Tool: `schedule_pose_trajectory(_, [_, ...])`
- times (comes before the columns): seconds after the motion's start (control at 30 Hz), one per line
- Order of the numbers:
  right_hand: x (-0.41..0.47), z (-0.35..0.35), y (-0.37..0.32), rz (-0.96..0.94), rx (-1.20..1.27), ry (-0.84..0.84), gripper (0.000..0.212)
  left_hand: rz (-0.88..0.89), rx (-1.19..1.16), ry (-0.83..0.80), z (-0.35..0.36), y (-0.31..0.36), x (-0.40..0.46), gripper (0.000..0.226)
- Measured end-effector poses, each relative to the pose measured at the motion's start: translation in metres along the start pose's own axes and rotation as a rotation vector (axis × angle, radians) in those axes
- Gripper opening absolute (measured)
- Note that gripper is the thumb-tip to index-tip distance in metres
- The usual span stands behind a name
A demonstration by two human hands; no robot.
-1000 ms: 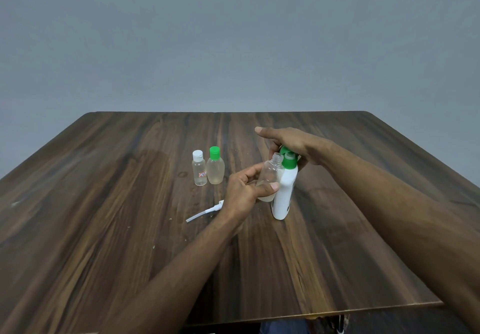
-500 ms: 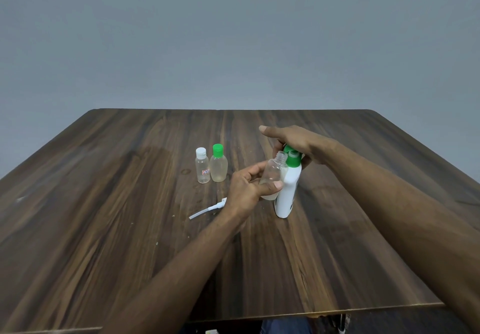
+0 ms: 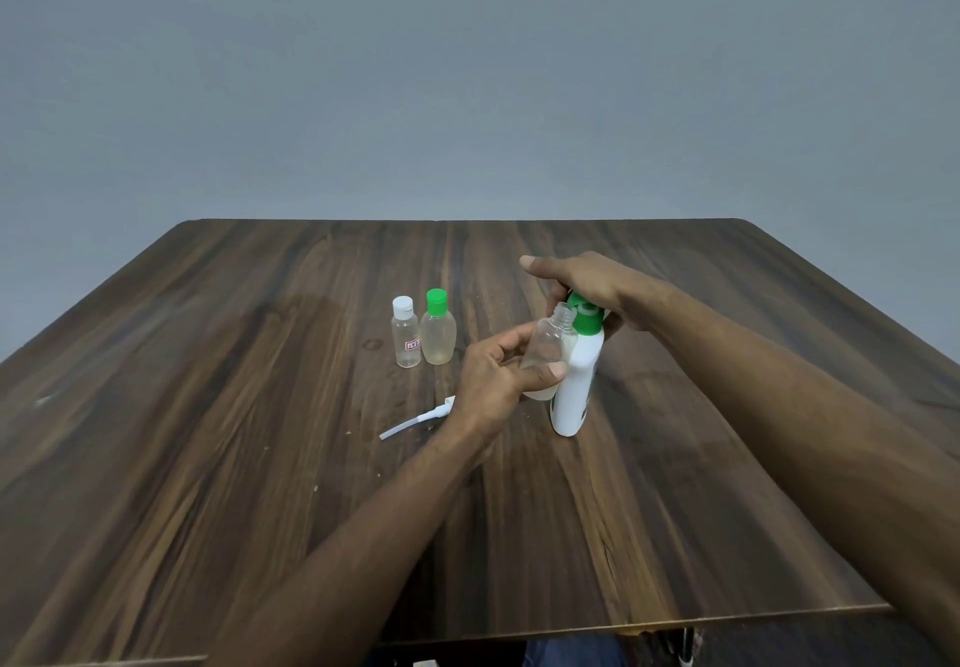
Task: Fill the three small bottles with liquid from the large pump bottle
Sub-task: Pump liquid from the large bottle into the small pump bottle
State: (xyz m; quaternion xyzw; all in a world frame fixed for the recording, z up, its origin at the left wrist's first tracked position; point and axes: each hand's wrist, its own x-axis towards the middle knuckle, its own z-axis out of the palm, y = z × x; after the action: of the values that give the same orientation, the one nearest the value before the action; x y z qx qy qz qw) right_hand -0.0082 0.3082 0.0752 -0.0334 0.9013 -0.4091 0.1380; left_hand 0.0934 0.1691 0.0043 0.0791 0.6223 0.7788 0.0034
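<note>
L hand grips a small clear plastic bottle w/ no cap – thumb across its front, fingers curled behind – holding it upright just off the dark wood-grain bench, its open neck right beside the nozzle of the tall white pump bottle w/ green pump head. A little pale liquid sits at the bottom of the open bottle. R hand lies over the green pump head, thumb stretched out straight to the left, fingers wrapped down round the far side of the pump. Pump bottle stands on the bench approx centre, leaning slightly. Further left, well apart from the hands: small clear bottle w/ white cap & small rounded bottle w/ green cap, upright, touching side by side – the green-capped one holds pale yellowish liquid. A white plastic dip tube lies flat on the bench, just left of the L wrist.
</note>
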Motion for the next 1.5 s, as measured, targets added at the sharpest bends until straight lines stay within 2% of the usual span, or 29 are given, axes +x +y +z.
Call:
schedule_pose_trajectory(0.13, [-0.0038, -0.0013, -0.0034, 0.009, 0.009, -0.015, 0.070, -0.003, 0.002, 0.005, 0.0000, -0.0003, -0.0006, 0.045])
schedule_pose_trajectory(0.4, [0.0016, 0.0020, -0.0002, -0.005, -0.017, 0.020, 0.048, 0.000, 0.007, 0.011, -0.0010, -0.0027, 0.0013, 0.045])
schedule_pose_trajectory(0.63, [-0.0014, -0.0005, -0.0029, 0.005, 0.020, -0.016, 0.058, -0.001, 0.014, 0.017, -0.0021, -0.0035, 0.0012, 0.046])
schedule_pose_trajectory(0.9, [0.0005, 0.0045, -0.0034, 0.012, -0.043, 0.027, 0.039, -0.004, -0.003, 0.002, -0.0020, -0.0027, 0.0011, 0.046])
schedule_pose_trajectory(1.17, [-0.0023, -0.0015, -0.0042, 0.018, -0.010, -0.022, 0.055, -0.002, 0.001, -0.007, -0.0008, -0.0011, 0.0004, 0.045])
schedule_pose_trajectory(1.37, [-0.0010, 0.0027, -0.0035, 0.018, -0.044, 0.007, 0.039, 0.003, -0.007, -0.003, -0.0010, -0.0028, 0.0012, 0.042])
schedule_pose_trajectory(1.5, [-0.0011, 0.0035, -0.0026, 0.003, -0.044, 0.021, 0.038, -0.005, -0.009, -0.002, -0.0015, -0.0026, 0.0010, 0.042])
